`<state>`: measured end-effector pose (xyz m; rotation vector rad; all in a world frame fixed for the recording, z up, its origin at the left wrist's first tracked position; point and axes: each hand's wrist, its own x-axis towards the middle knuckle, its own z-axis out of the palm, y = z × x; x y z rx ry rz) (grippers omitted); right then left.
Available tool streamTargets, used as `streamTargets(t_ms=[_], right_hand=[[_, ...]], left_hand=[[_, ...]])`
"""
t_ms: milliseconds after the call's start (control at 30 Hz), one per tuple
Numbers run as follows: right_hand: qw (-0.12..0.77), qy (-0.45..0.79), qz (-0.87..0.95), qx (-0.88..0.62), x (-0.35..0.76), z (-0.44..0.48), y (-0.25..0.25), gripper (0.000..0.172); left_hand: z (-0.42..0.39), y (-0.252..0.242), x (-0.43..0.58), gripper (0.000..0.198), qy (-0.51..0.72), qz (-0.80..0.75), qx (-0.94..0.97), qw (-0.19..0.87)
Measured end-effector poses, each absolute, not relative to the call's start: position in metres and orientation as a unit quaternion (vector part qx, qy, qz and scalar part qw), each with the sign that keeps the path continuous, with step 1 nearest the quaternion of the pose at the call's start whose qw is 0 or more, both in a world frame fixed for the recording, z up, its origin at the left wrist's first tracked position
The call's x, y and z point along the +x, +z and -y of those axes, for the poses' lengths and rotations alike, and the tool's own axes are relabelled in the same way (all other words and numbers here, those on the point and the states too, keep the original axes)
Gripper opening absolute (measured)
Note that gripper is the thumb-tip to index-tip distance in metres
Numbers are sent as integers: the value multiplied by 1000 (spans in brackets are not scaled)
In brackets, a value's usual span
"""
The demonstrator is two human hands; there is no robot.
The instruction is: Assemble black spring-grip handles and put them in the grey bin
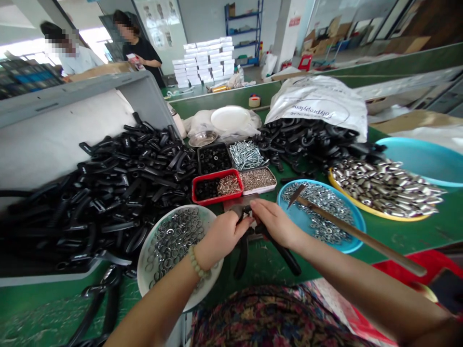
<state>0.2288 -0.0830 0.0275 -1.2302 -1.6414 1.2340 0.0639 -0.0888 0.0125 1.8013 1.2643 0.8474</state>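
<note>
Between my hands is a pair of pruning shears (285, 255) with black handles spread towards me and a small coiled spring near the pivot. My left hand (223, 236), with a beaded bracelet at its wrist, is closed around the left side of the shears. The fingers of my right hand (273, 222) pinch the right side near the pivot. My fingers partly hide the blades and the pivot. Beneath the hands lies a small metal plate (231, 205). To the left, another pair of pruning shears (110, 294) with black handles rests on the green table.
A white bowl (142, 270) of metal rings stands left, before a grey crate (144, 91) heaped with black handles. Small trays of screws, springs and black parts include a red tray (217, 198). Right, a hammer (336, 220) lies across a blue basin (356, 246) of nuts. Two people are behind.
</note>
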Motion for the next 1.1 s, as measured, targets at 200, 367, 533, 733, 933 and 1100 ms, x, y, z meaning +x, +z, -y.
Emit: streamTargets(t_ms=[200, 367, 533, 733, 933, 1100], right_hand=[[438, 458, 596, -494, 217, 94, 11, 39], [243, 301, 799, -461, 225, 38, -9, 60], [102, 92, 876, -462, 200, -51, -17, 26], [49, 11, 898, -437, 180, -80, -27, 21], [79, 3, 895, -439, 194, -78, -32, 21], [141, 68, 877, -455, 198, -75, -35, 16]], left_hand=[[93, 7, 70, 30, 289, -540, 732, 297], [89, 17, 46, 22, 287, -501, 748, 328], [96, -9, 62, 20, 170, -481, 847, 150], [68, -46, 69, 20, 50, -428, 897, 100], [-47, -28, 37, 24, 29, -572, 819, 32], [-67, -41, 37, 24, 33, -572, 818, 48]])
